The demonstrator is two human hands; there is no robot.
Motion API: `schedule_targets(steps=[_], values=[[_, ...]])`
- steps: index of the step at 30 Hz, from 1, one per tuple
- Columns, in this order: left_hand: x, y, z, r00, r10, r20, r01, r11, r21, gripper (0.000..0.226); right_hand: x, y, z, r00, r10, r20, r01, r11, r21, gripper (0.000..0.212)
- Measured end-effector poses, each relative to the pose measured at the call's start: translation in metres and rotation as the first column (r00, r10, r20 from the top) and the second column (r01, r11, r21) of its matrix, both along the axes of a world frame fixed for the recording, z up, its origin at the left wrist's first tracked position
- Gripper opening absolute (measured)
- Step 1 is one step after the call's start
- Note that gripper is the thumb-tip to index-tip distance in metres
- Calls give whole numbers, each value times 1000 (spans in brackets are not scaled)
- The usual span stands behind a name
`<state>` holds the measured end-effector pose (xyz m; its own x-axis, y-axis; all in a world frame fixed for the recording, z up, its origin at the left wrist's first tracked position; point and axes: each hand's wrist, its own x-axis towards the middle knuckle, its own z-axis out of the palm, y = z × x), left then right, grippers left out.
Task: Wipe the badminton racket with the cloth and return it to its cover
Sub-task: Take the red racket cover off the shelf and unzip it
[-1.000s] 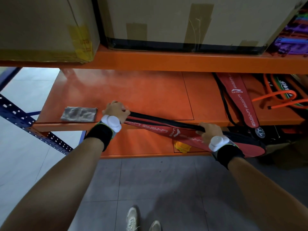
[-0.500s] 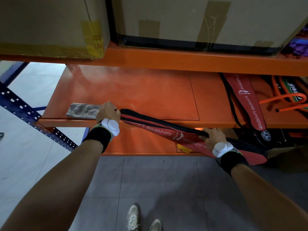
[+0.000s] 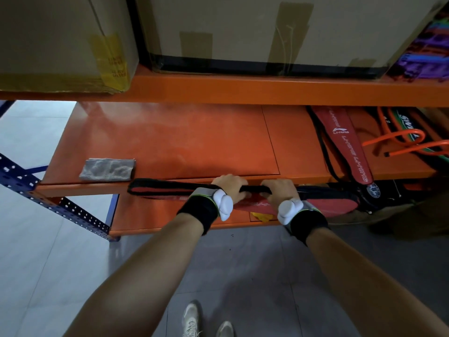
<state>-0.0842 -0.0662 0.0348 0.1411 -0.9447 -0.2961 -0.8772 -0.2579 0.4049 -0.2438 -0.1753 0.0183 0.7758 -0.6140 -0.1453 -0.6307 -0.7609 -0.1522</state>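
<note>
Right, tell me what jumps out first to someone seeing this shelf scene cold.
The eye goes to the two hands, left hand and right hand, side by side gripping a long red and black racket cover held along the front edge of the orange shelf. A grey cloth lies on the shelf to the left, and a second red cover lies at the right.

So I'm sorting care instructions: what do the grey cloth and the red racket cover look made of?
The grey cloth looks like soft, matte towelling or microfibre: its surface is mottled and fuzzy. The red racket cover seems a smooth synthetic fabric with black edge binding and printed white lettering; it sags where it is unsupported.
</note>
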Motion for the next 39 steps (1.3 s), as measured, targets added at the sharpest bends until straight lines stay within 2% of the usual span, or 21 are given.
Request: schedule_targets(steps=[3, 7, 10, 12, 13, 15, 16, 18, 19, 21, 23, 26, 31, 35, 39], values=[[-10, -6, 0, 997, -5, 72, 5, 1000, 2, 22, 2, 1, -1, 997, 18, 76, -12, 997, -75, 16], [-20, -5, -11, 992, 101, 81, -87, 984, -158, 22, 2, 7, -5, 993, -66, 102, 81, 985, -154, 31], [-23, -7, -25, 984, 180, 15, -172, 962, -212, 24, -4, 12, -6, 941, -113, 320, 202, 944, -260, 43], [-24, -9, -33, 974, 223, -35, -225, 945, -237, 25, -6, 17, -5, 874, -168, 457, 319, 907, -275, 41], [-24, -10, -36, 967, 246, -61, -254, 934, -251, 24, -5, 20, -3, 832, -228, 505, 392, 887, -244, 35], [-25, -11, -42, 950, 292, -108, -311, 911, -273, 17, -2, 23, 0, 733, -422, 533, 540, 838, -80, 29], [-26, -11, -45, 942, 309, -132, -334, 901, -275, 14, 1, 23, 0, 683, -544, 487, 606, 795, 39, 36], [-29, -12, -47, 929, 319, -186, -361, 890, -278, 19, 7, 21, 2, 635, -719, 281, 684, 693, 228, 62], [-32, -12, -47, 922, 319, -218, -372, 885, -281, 21, 10, 20, 2, 647, -740, 183, 681, 669, 297, 70], [-36, -11, -46, 891, 326, -315, -418, 861, -290, 30, 16, 16, 0, 675, -722, 151, 621, 666, 414, 65], [-36, -10, -45, 846, 346, -405, -476, 833, -283, 37, 20, 13, -4, 679, -701, 219, 543, 680, 493, 51], [-31, -10, -45, 771, 345, -535, -531, 813, -241, 34, 26, 8, -10, 667, -655, 354, 426, 725, 541, 31], [-26, -6, -42, 617, 349, -705, -605, 783, -143, 42, 38, 10, -13, 648, -596, 473, 321, 778, 541, 33], [-14, -7, -36, 551, 331, -766, -617, 779, -106, 34, 50, 6, -8, 707, -546, 450, 304, 809, 504, 25], [4, -8, -35, 472, 287, -834, -561, 827, -33, 32, 59, 3, -6, 747, -523, 410, 322, 824, 465, 28]])
